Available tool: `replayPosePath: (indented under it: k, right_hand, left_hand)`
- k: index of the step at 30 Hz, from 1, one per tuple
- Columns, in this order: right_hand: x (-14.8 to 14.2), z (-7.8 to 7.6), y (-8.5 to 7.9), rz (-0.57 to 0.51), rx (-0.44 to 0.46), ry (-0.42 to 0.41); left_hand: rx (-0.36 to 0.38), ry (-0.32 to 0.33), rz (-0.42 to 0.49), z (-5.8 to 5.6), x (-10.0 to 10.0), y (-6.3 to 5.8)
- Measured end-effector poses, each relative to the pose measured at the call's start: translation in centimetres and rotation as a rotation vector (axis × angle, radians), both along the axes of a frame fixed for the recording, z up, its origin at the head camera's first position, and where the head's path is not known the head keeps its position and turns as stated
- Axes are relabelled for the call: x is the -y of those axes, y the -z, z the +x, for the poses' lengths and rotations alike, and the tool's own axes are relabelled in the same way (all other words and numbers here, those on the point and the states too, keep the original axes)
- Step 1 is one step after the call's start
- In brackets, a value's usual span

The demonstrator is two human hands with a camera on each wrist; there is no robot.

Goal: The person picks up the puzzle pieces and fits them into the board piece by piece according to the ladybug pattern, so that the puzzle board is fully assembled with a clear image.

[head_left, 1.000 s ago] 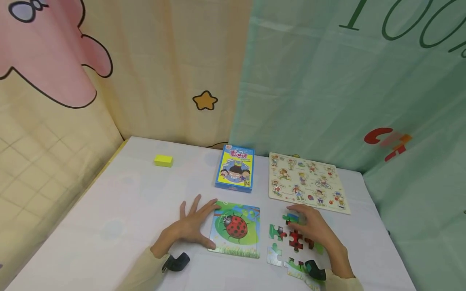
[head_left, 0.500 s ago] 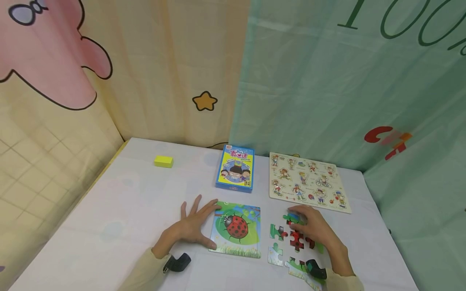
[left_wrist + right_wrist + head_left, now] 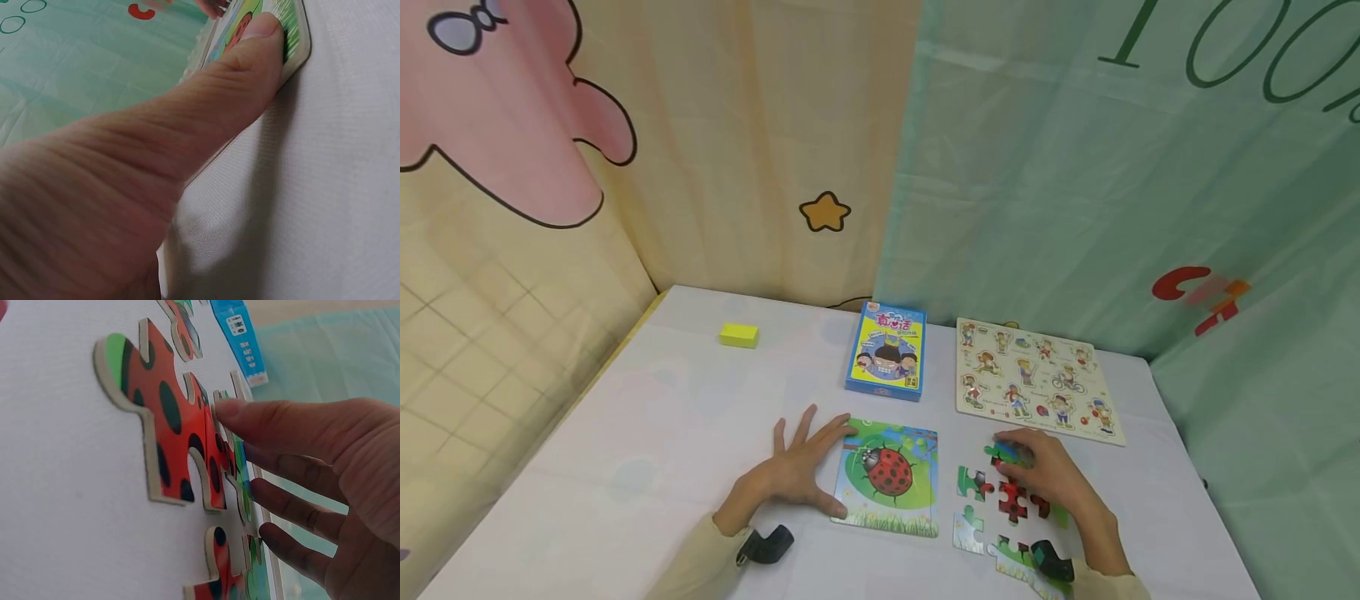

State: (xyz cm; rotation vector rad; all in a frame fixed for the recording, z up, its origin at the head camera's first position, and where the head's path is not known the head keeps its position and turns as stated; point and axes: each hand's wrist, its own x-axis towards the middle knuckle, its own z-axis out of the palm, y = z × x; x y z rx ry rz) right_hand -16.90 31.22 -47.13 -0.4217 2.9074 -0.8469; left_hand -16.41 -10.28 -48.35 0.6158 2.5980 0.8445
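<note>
A square ladybug picture board [image 3: 891,479] lies flat in the middle of the table. My left hand [image 3: 801,471] spreads across its left edge, with the thumb on the near corner and the index finger on the far corner. In the left wrist view the thumb [image 3: 250,56] presses on the board's grassy corner. To the right, my right hand [image 3: 1041,467] pinches a green and blue puzzle piece [image 3: 1000,452] between thumb and fingers, low over the table. Other ladybug puzzle pieces lie loose around it, among them a red spotted piece [image 3: 1012,500]; the hand partly hides some of them.
Behind the board lies a blue and yellow box [image 3: 886,350]. A wooden board with cartoon children [image 3: 1033,379] is at the back right. One yellow block [image 3: 739,335] sits at the back left. Printed curtains [image 3: 760,167] hang beyond the table's far edge.
</note>
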Motion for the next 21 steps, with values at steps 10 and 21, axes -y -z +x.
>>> replayPosePath:
  k: [10, 21]
  right_hand:
    - [0.39, 0.04, 0.21, 0.02, -0.013, 0.028]
    - [0.78, -0.2, 0.25, 0.015, -0.088, -0.014]
  left_hand:
    - [0.01, 0.001, -0.008, 0.15, -0.04, -0.19]
    - [0.008, 0.007, 0.0, 0.0, 0.04, -0.01]
